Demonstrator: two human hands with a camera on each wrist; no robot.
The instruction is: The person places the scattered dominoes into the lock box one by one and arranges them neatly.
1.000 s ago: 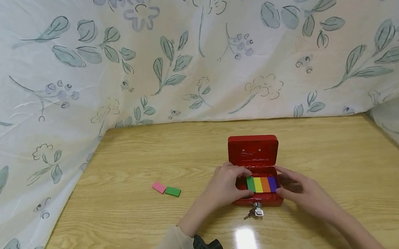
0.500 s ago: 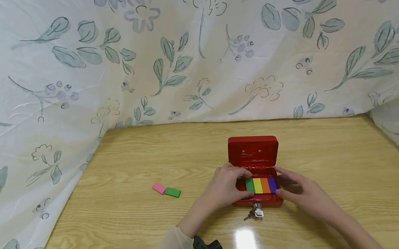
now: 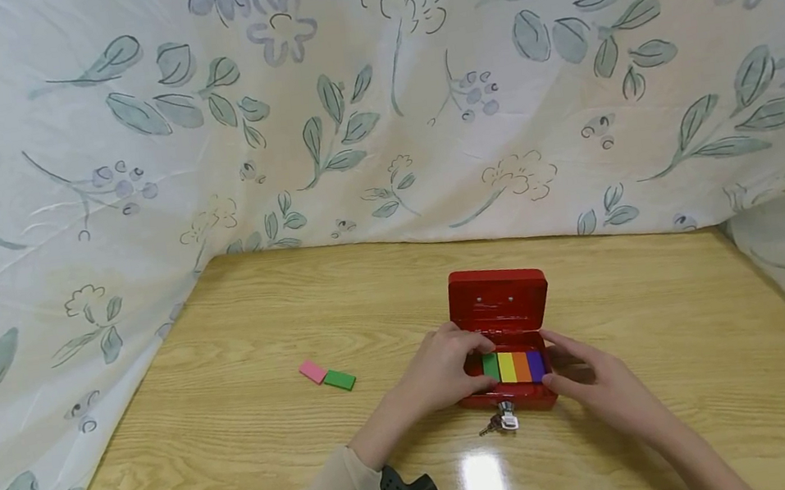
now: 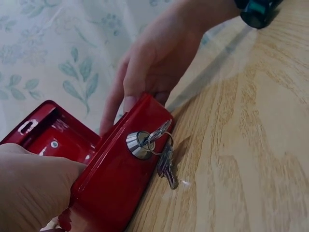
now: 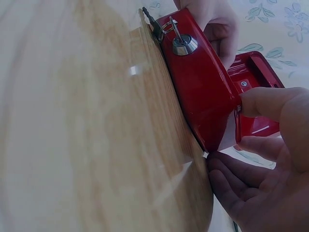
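Note:
A small red cash box (image 3: 499,297) stands on the table with its lid raised. Inside lies a row of flat tiles: green tile (image 3: 490,367), yellow tile (image 3: 507,367), orange tile (image 3: 522,367) and purple tile (image 3: 536,366). My left hand (image 3: 446,366) reaches over the left wall, thumb and forefinger pinching the green tile at its ends. At the right wall my right hand (image 3: 596,375) holds the box; in the right wrist view its thumb (image 5: 265,102) hooks over the rim while other fingers curl against the outside. The box front hides the tiles in both wrist views.
A key ring with keys (image 4: 166,164) hangs from the lock (image 4: 138,145) on the box front. Left of the box, a pink tile (image 3: 313,371) and another green tile (image 3: 339,380) lie touching on the wooden table (image 3: 257,461). A floral cloth (image 3: 346,119) hangs behind.
The green tile has shifted slightly left within the box, along with the yellow one. Both hands keep almost the same place.

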